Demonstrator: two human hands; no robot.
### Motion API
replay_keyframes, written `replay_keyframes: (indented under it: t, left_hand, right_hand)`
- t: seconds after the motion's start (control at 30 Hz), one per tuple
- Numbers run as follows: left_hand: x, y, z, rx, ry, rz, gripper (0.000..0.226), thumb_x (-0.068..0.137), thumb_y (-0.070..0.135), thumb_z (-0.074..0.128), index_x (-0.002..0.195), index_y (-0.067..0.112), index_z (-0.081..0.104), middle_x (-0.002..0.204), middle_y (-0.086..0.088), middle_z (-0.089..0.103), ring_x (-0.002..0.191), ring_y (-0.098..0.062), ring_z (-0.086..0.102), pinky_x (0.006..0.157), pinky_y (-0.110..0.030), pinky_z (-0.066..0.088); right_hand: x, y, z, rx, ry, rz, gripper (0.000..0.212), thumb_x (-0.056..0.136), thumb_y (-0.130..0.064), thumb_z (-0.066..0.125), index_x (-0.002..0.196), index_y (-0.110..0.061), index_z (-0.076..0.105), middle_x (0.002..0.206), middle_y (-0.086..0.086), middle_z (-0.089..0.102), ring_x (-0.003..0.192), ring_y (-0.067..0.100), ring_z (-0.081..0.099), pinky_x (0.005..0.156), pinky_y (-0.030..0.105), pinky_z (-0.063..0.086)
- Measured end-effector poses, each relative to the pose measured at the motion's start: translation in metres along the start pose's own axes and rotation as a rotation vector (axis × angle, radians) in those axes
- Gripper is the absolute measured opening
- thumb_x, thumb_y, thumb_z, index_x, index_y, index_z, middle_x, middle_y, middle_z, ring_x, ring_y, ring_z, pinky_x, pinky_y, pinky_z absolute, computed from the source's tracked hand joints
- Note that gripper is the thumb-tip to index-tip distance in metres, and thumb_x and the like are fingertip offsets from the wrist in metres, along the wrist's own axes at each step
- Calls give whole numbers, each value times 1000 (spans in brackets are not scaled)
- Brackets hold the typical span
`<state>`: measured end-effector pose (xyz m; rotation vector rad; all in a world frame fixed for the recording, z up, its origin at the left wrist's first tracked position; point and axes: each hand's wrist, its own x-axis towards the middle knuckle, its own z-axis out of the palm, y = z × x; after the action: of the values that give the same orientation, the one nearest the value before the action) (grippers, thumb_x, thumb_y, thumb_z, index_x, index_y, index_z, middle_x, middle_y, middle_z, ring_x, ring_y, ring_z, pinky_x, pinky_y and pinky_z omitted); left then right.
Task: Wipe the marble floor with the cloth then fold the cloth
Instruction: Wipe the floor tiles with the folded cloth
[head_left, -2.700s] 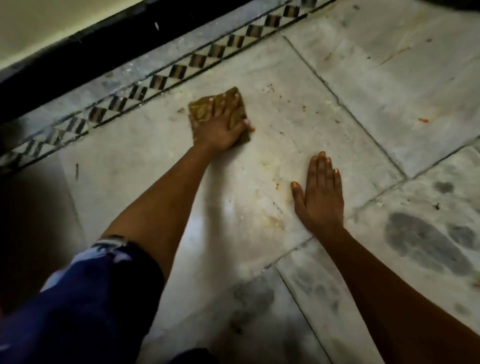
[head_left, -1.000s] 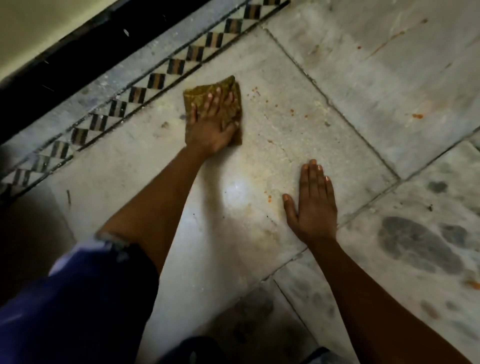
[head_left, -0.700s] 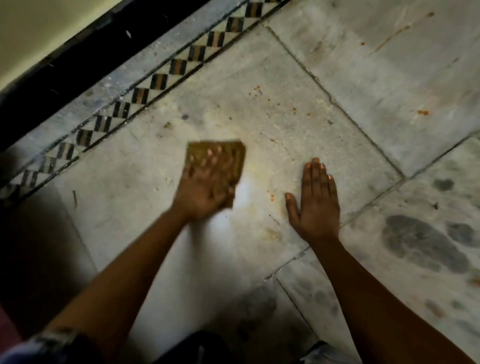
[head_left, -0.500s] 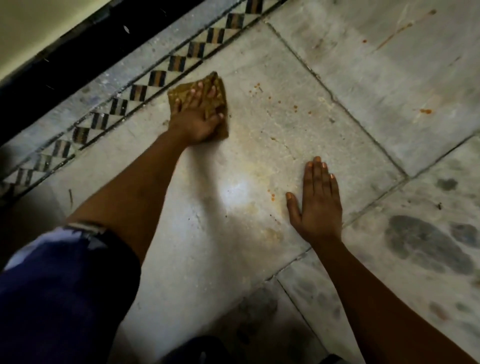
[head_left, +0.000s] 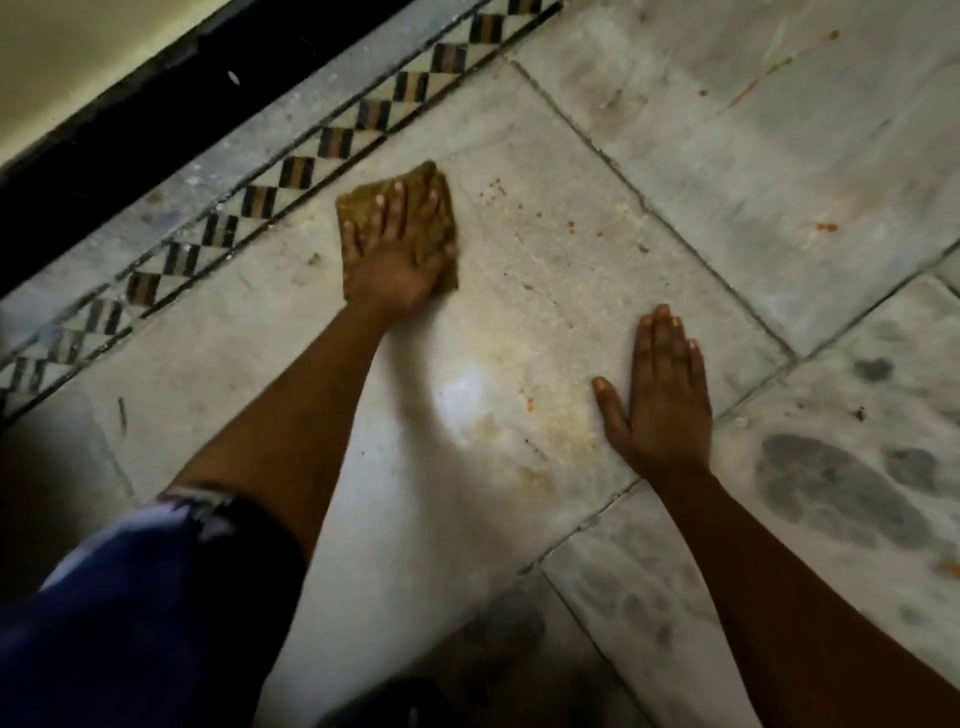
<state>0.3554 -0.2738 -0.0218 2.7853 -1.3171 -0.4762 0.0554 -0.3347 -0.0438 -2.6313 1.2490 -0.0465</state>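
Shifted a little rightward and nearer since half a second ago: left hand (head_left: 397, 254) with the cloth (head_left: 363, 205), off the checkered border strip (head_left: 291, 176) and further onto the pale slab. Same flat press as before, fingers straight and spread over the fabric, palm down, nothing curled around it. Folded into a rough square, olive-brown and stained, lying on the marble floor (head_left: 519, 322) just beside the border, one corner pointing toward it, another poking out past the heel of the palm at the right. Somewhat blurred around the knuckles, so hard to tell whether the thumb tucks under the edge or lies on top.

Unmoved against the earlier frames: right hand (head_left: 657, 400), planted flat on the same slab near the grout line (head_left: 675, 244), fingers straight and close together, thumb spread to the left, holding nothing, well apart from the cloth. Between the two hands, a bright glare patch (head_left: 462, 395) with yellowish smears around it. Scattered orange specks (head_left: 571, 224) on the stone to the right of the cloth, more on the next slab. Dark grey blotches (head_left: 815, 478) on the slab at lower right. Blue patterned sleeve (head_left: 156, 597) at lower left. Black skirting (head_left: 130, 119) along the wall beyond the border.
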Motion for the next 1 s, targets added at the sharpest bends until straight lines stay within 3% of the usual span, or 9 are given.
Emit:
replay_keyframes:
  t: [0.13, 0.23, 0.33, 0.4, 0.57, 0.7, 0.83, 0.9, 1.0]
  left_hand:
    - [59, 67, -10, -68, 8, -37, 59, 99, 46, 23, 149, 32, -3, 159, 0, -6, 145, -21, -6, 114, -50, -9]
    - [36, 94, 10, 4, -14, 207, 58, 98, 47, 21, 149, 29, 2, 159, -2, -2, 146, -21, -3, 114, -48, -8]
    - [-43, 76, 29, 62, 3, 456, 64, 90, 52, 18, 149, 27, 14, 158, -3, 11, 145, -21, 7, 113, -43, -4]
    - [-80, 53, 33, 57, -25, 528, 62, 90, 53, 23, 147, 30, 21, 156, 0, 17, 143, -17, 12, 113, -41, 1]
    - [7, 59, 10, 57, -49, 328, 65, 87, 56, 11, 148, 31, 6, 158, 0, 5, 145, -19, 2, 113, -40, -6]
    - [78, 79, -8, 18, -69, 178, 58, 99, 47, 24, 149, 30, 0, 159, 2, -6, 145, -16, -5, 113, -42, -7]
    - [-9, 71, 16, 67, -23, 328, 72, 85, 56, 8, 149, 24, 5, 158, -3, 2, 145, -20, -1, 114, -42, -7]
    - [-66, 58, 32, 53, -43, 418, 68, 87, 56, 15, 149, 27, 12, 157, 0, 8, 145, -19, 6, 114, -41, -4]
    - [-58, 43, 26, 52, -95, 428, 65, 88, 57, 17, 148, 30, 13, 156, 3, 10, 144, -19, 10, 113, -38, -3]
  right_hand:
    - [1, 1, 2, -18, -12, 2, 76, 92, -52, 26, 148, -2, 12, 156, 17, 11, 145, 27, 10, 117, 35, 2]
    - [2, 1, 2, -17, -26, 3, 76, 92, -52, 26, 149, -3, 12, 156, 16, 11, 145, 26, 10, 118, 37, 6]
    - [1, 1, 1, -1, -48, 8, 76, 92, -51, 29, 148, -3, 14, 156, 16, 12, 145, 26, 11, 118, 38, 8]
    - [2, 1, 0, -2, -57, 15, 76, 92, -51, 30, 149, -3, 13, 156, 16, 11, 145, 25, 9, 118, 37, 7]
    - [2, 1, 0, -2, -63, 23, 76, 92, -51, 30, 149, -4, 11, 157, 15, 9, 145, 23, 6, 118, 37, 7]
    - [2, -1, -1, 11, -70, 34, 76, 92, -52, 28, 149, -4, 12, 157, 14, 10, 145, 23, 7, 118, 37, 7]
    - [1, -1, -2, 27, -75, 37, 76, 92, -52, 28, 149, -4, 14, 156, 14, 11, 145, 23, 8, 118, 38, 8]
    - [1, 0, -3, 31, -78, 39, 76, 91, -52, 29, 149, -4, 14, 156, 14, 11, 145, 23, 8, 118, 38, 9]
    - [2, -2, -3, 54, -73, 36, 76, 91, -52, 30, 148, -4, 14, 156, 14, 11, 145, 23, 8, 118, 39, 9]
